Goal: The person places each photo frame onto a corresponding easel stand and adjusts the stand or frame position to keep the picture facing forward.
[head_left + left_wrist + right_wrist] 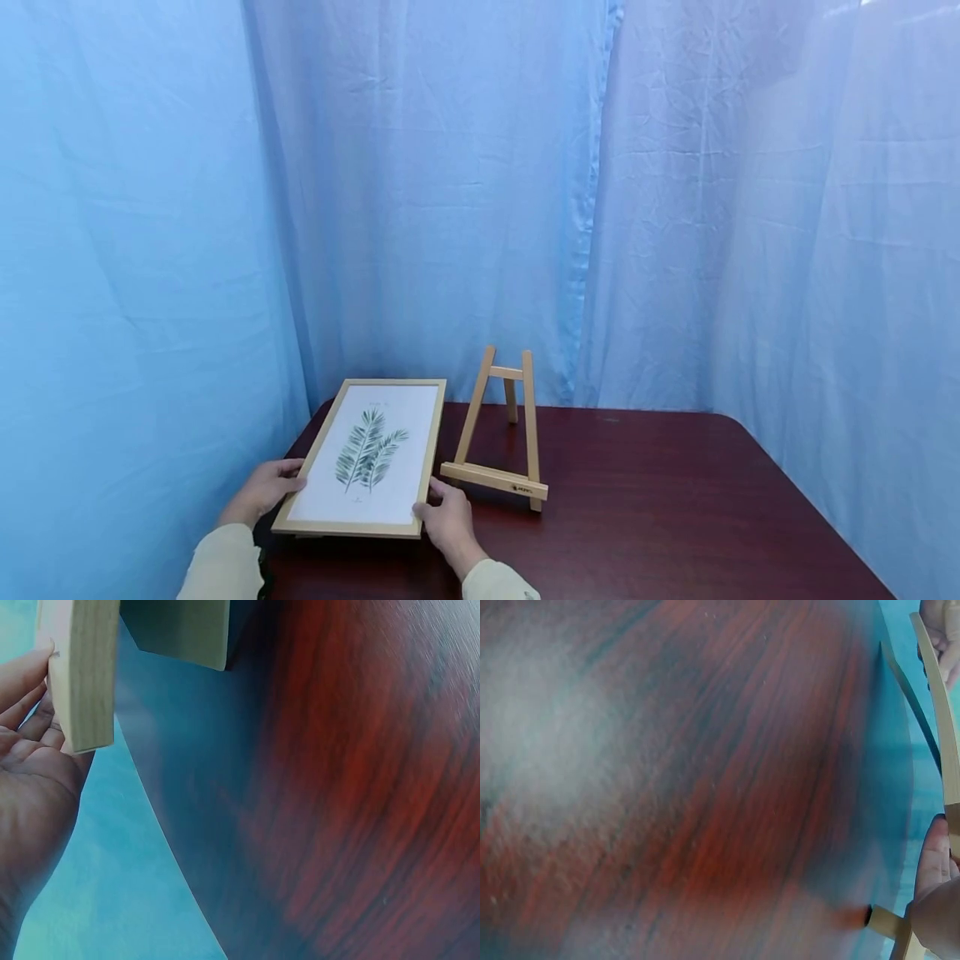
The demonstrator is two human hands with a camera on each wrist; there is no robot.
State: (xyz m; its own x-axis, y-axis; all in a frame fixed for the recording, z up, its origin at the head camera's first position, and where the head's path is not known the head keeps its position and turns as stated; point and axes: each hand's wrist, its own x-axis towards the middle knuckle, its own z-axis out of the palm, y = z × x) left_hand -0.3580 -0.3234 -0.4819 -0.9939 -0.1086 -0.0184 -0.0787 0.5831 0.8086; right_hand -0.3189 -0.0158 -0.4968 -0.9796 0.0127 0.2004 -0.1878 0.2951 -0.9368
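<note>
A picture frame (pixel 432 450) with a light wooden border, showing green fern-like leaves on white, is held between both hands on the left of the table. My left hand (pixel 268 487) grips its left edge near the lower corner, thumb on the front. The right hand (pixel 450 518) pinches the lower right edge, thumb on top. In the left wrist view, the left hand (pixel 37 765) holds the frame's pale wooden corner (pixel 91 682), raised off the table; a flat flap (pixel 187 637) juts out behind it. The right wrist view catches the right hand (pixel 937 915) beside the frame's edge (pixel 941 712).
A small wooden easel (pixel 491 477) stands just right of the frame, its ledge facing the person. Both are at a dark red-brown table (pixel 660 500) with rounded corners. Light blue curtains (pixel 465 208) hang behind and along the sides.
</note>
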